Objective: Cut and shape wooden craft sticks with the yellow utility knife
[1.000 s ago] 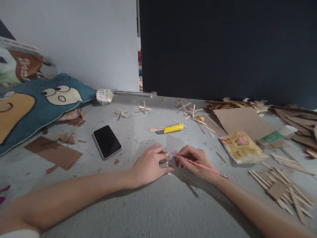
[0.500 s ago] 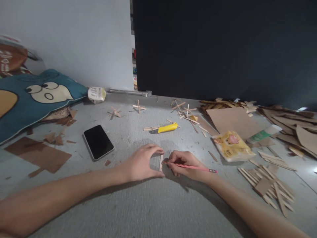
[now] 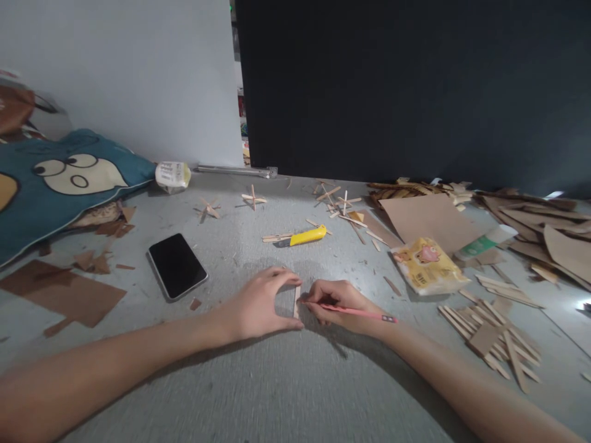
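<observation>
Your left fingers hold the wooden stick by both ends, likely to leave its middle clear. Your right fingers grip the pink pencil beside it.

Wooden stick: pale, narrow, straight; set lengthwise from near to far on the grey tabletop, spanned end to end between thumb and fingertips of the left hand, with both ends partly covered. Pencil: slender, pinkish red, with a dark-banded ferrule and eraser at the rear; held in a writing grip by the right hand, rear end to the right. Tip directed leftward, close to the stick's right edge, near mid-length; contact too small to tell.
</observation>
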Demonstrator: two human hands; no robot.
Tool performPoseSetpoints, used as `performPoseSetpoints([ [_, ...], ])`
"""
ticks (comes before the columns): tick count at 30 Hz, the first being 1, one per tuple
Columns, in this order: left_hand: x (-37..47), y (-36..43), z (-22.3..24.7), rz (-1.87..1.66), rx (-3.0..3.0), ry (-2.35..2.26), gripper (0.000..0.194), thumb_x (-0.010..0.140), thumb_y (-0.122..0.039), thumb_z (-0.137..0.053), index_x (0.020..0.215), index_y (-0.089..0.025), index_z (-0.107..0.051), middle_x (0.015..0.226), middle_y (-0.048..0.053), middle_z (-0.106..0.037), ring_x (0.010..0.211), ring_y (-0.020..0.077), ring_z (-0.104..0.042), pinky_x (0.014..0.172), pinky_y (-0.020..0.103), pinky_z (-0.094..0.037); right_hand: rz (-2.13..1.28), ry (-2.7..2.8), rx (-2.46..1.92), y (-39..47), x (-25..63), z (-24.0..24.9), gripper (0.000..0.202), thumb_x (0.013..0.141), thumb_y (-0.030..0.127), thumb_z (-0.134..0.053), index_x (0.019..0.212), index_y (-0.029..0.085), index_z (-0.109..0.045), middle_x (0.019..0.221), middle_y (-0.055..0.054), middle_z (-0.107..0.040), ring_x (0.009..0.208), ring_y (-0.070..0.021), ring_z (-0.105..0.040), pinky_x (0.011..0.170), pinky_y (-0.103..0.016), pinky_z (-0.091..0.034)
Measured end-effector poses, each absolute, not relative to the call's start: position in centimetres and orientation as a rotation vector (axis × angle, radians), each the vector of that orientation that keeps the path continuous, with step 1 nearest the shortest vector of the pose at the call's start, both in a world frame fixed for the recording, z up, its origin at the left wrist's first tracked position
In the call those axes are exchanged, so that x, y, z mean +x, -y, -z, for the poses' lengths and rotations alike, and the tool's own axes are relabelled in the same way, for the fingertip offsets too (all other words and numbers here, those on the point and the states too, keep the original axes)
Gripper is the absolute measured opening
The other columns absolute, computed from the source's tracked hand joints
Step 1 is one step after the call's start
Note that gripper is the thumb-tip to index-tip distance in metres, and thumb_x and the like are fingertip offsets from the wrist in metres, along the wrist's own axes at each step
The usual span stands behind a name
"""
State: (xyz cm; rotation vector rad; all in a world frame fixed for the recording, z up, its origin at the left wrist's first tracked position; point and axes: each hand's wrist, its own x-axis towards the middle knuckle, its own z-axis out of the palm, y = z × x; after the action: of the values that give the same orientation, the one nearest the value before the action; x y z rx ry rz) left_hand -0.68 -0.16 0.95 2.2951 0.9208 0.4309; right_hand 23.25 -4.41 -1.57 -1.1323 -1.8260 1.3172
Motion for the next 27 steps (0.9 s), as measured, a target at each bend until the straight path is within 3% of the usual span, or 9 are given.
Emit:
performPoseSetpoints([
  [7,-0.86,0.15,-0.56,-0.429,2.291,-0.920,0.068,0.075,-0.049,-0.089,0.135,-0.025,-0.065,0.141,0.013,-0.063,0.132,0.0329,-0.063,0.112,0.050,-0.050,-1.336,1.815,-1.145,4.41,23.02,0.98,0.025,0.092,0.040,-0.068,0.079,0.022,-0.058,0.061,0.004,-0.062,0.051,-0.0096,-0.055,0.050,-0.021,-0.042],
  [27,-0.62,0.24,-0.83,-0.443,2.292,-0.928,0.067,0.073,-0.040,-0.092,0.131,-0.023,-0.065,0.137,0.013,-0.065,0.131,0.0315,-0.063,0.114,0.050,-0.049,-1.327,1.805,-1.131,4.26,23.08,1.45,0.021,0.091,0.034,-0.070,0.078,0.022,-0.057,0.061,0.004,-0.061,0.051,-0.0094,-0.056,0.050,-0.021,-0.042],
])
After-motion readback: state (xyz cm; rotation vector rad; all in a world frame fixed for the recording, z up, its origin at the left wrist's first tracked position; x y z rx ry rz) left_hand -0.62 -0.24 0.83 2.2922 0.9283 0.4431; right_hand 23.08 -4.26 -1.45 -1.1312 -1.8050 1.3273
